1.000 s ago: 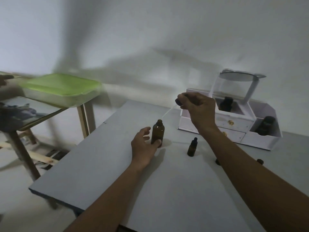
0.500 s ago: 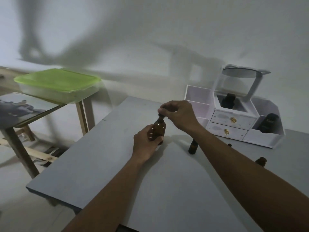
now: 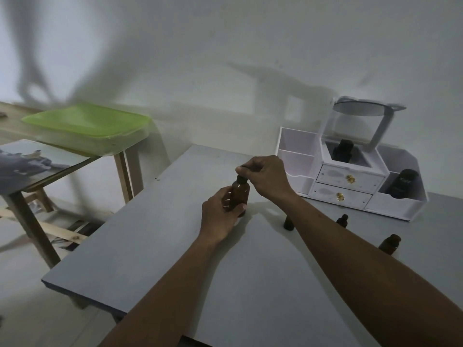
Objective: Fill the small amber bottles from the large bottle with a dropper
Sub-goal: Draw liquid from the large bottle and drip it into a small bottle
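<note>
Left hand (image 3: 220,217) gripping large bottle (image 3: 240,195), right hand (image 3: 269,177) pinching its dropper (image 3: 242,179), organizer (image 3: 345,195) holding dark bottles (image 3: 406,182)

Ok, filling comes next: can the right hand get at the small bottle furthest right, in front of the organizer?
Probably yes: the small bottle stands on the table with nothing around it, but the right hand is busy pinching the dropper in the large bottle.

Dim, grey, low-contrast light. Broad soft shadows smear across the wall (image 3: 225,58). The white organizer (image 3: 350,176) throws its shadow up and left, so light arrives from the right. The green lid (image 3: 85,121) at left looks blurred. Wide-angle distortion stretches the edges.
</note>
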